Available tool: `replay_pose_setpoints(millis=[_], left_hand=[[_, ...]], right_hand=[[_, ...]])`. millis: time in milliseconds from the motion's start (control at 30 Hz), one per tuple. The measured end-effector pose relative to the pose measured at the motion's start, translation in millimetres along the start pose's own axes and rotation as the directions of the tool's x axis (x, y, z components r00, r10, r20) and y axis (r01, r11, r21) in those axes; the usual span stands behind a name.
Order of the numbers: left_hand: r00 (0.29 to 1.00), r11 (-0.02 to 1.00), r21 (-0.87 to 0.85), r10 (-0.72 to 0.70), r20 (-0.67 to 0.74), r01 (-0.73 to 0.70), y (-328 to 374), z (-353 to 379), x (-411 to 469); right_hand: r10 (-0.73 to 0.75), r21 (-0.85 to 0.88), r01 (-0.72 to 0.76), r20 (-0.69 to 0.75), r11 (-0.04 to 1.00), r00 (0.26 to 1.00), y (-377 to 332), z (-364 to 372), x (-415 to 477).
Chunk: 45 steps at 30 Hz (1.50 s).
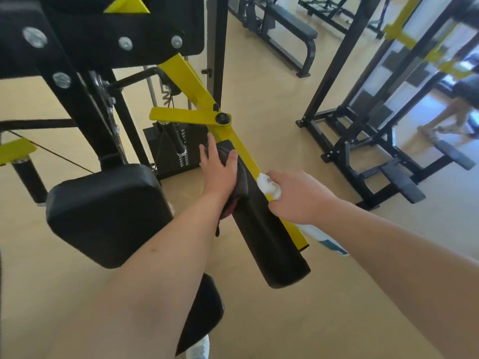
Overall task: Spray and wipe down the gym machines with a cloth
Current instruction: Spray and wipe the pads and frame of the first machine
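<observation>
Left hand lies flat on a dark cloth, fingers straight and thumb spread, pressing it onto the upper end of the long black arm pad. Right hand is curled round a white spray bottle. The nozzle end pokes out of the fist, just beside the pad's right edge and over the yellow lever arm. The bottle body, with a blue label, sticks out below the wrist.

Tan floor fills most of the view. Black machine frame stands upper left, with bolts showing. A second black rack with yellow parts is well apart on the right, blurred. The yellow lever arm runs diagonally down from the frame, and the arm pad sits along its left side. A square black pad is left of the arm pad, apart from it. A dark seat pad sits low centre, partly behind the left forearm. The weight stack is behind the left hand. A padded bench is far back. The cloth's loose end hangs off the arm pad's left side, with a reddish edge. A white shoe is at the bottom edge.
</observation>
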<state>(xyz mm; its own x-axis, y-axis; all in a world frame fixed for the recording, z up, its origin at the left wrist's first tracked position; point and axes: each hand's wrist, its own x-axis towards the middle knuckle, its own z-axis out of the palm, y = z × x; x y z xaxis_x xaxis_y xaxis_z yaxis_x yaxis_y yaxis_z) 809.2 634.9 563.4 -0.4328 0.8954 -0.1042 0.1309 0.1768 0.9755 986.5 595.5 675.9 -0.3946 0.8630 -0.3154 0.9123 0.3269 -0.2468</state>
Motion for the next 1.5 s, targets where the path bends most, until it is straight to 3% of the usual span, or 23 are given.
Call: replay_pose_setpoints(millis=[267,400,600,933,1133,1333,1500], left_hand=[[0.992,0.988,-0.121,-0.103,-0.068,0.095,-1,14,-51],[0.994,0.987,-0.131,-0.095,-0.045,0.089,-3,26,-102],[0.997,0.996,-0.057,-0.074,-0.003,0.073,-13,43,-184],[0.992,0.988,0.103,-0.12,0.024,0.117,-1,49,-279],[0.954,0.948,-0.175,-0.285,-0.095,0.266,5,-6,-305],[0.956,0.941,-0.258,-0.259,-0.137,0.218,15,-98,-300],[0.951,0.945,-0.286,-0.224,-0.214,0.158,10,-167,-288]], right_hand=[[-0.063,-0.019,0.063,-0.019,0.998,0.998,0,-1,-43],[0.02,0.135,-0.019,-0.01,0.991,1.0,7,-10,-73],[0.083,0.311,-0.102,0.075,0.945,0.994,21,-13,-133],[0.059,0.382,-0.075,0.055,0.921,0.997,39,15,-213],[-0.002,0.449,-0.044,0.102,0.893,0.995,13,22,-220],[-0.08,0.563,0.002,0.114,0.827,0.99,-51,26,-197],[-0.22,0.527,0.116,0.14,0.842,0.965,-124,32,-167]])
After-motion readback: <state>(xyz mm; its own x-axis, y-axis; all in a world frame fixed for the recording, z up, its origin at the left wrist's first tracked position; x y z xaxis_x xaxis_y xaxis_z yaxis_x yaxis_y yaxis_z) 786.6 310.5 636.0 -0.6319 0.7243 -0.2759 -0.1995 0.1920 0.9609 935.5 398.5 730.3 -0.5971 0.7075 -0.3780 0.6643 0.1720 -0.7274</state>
